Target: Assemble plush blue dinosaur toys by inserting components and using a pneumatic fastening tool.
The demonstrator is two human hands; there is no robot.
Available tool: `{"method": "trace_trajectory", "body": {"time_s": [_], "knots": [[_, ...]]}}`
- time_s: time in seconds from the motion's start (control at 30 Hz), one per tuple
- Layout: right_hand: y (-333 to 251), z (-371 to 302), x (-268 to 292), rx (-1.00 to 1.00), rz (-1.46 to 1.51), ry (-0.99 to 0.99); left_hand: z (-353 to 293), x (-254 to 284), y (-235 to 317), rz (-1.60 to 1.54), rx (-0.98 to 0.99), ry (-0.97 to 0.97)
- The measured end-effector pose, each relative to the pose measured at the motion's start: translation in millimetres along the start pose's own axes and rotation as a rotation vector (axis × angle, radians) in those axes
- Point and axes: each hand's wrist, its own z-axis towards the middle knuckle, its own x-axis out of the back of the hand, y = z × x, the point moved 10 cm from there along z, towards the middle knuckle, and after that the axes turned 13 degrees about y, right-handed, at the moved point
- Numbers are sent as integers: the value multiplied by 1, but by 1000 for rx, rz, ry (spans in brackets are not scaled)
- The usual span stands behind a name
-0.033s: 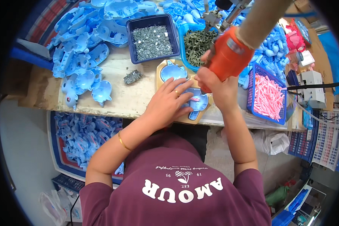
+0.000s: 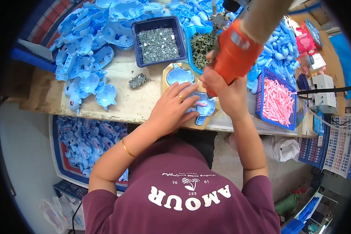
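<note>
A tan fixture [image 2: 169, 86] at the table's front edge holds blue animal-shaped plastic shells, one shell [image 2: 180, 75] at its far end and another shell [image 2: 207, 107] nearer me, with a small pink piece in it. My left hand [image 2: 171, 102] lies over the fixture with its fingers stretched out and apart, pressing on the blue plastic. A gold ring and a bracelet are on it. My right hand [image 2: 227, 89] is wrapped round an orange power screwdriver [image 2: 238, 50], whose tip points down at the nearer shell. My fingers hide part of that shell and the exact contact.
Beyond the fixture stand a dark bin of screws [image 2: 158, 45] and a light-blue tub of dark green parts [image 2: 202, 48]. Loose screws [image 2: 138, 80] lie left. A purple basket of pink pieces [image 2: 277, 103] is right. Blue shells [image 2: 82, 50] are piled left; a crate [image 2: 55, 156] sits below.
The orange screwdriver's body has shifted slightly to the left, with my right hand still round it. My left hand stays in nearly the same place.
</note>
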Motion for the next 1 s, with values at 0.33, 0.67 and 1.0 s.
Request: {"method": "trace_trajectory", "body": {"time_s": [0.33, 0.67, 1.0], "knots": [[-165, 45, 66, 591, -474, 502, -38, 24, -2, 11, 67, 93], [-153, 135, 10, 500, -43, 57, -49, 28, -8, 40, 81, 88], [-94, 57, -39, 29, 290, -56, -50, 10, -8, 148, 32, 51]]}}
